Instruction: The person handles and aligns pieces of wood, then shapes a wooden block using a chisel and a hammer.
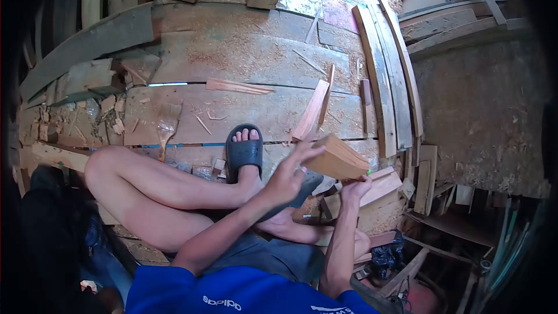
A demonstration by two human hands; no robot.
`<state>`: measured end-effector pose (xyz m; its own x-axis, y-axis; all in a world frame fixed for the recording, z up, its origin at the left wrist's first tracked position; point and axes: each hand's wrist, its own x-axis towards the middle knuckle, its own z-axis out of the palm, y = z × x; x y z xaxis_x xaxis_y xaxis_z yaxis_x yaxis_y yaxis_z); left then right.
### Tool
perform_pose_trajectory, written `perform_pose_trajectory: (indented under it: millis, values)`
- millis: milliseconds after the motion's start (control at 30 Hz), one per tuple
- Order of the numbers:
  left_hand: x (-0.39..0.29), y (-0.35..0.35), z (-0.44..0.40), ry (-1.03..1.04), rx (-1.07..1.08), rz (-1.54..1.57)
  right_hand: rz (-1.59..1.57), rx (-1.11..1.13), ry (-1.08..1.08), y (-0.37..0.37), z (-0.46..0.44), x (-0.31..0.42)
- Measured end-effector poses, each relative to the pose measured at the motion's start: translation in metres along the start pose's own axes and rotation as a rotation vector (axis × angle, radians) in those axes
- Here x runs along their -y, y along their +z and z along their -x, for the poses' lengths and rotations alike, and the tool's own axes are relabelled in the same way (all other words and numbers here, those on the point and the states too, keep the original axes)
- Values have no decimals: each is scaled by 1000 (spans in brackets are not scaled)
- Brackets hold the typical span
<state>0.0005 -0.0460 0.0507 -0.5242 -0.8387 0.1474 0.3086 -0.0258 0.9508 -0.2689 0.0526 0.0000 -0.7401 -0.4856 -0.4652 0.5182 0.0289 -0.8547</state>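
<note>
A thick wooden block [336, 158] is held up over the wearer's lap, tilted, with its grain face upward. My right hand [356, 188] grips its lower right end, where a small green spot shows beside the fingers. My left hand [290, 173] is at the block's left end, its fingers spread and nothing closed inside them; whether the fingertips touch the wood is hard to tell. Just beyond the block, a pale wooden wedge [311, 110] and a thin strip [327, 96] lie on the plank floor.
A brush [167, 128] lies on the plank floor [203, 110] left of the sandalled foot [244, 154]. Long boards [381, 81] stretch along the right. Stacked timber [93, 29] fills the upper left. A black plastic bag [388, 256] sits at lower right.
</note>
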Motion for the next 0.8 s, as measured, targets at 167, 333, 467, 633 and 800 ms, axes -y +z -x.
perform_pose_trajectory:
  millis: [167, 333, 467, 633, 800]
  values:
    - [-31, 33, 14, 227, 129, 93, -31, 144, 93, -46, -55, -50]
    - [-35, 38, 17, 145, 183, 555, -58, 156, -107, -6, -4, -54]
    - [-35, 37, 15, 119, 174, 600, -128, 125, -56, 14, 11, -34]
    - [-40, 40, 16, 123, 164, 597, -177, 94, -24, 44, 34, -16]
    - [-44, 47, 18, 108, 160, 598, -210, 106, 49, 30, 17, -25]
